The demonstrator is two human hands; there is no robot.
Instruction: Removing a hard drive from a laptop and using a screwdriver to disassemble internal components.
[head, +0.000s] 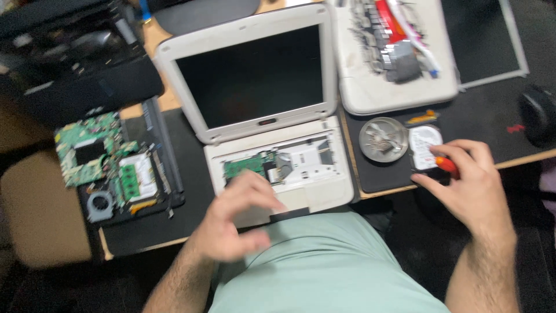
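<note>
Head view: two hands work at a small white laptop with its keyboard taken off.

Nearest, the left hand (240,217) hangs over the front edge of the laptop (272,168), fingers loose and half curled, holding nothing. The right hand (466,185) is closed around a red-handled tool (447,165) beside a round metal dish (383,139). The laptop looks stiff but easy to break inside, so its outer edges seem the safest place to hold. Farther left lies a green circuit board (101,159).

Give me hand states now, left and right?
Left hand: open, holding nothing, fingers resting on the white laptop.
Right hand: closed on a red-handled tool.
</note>
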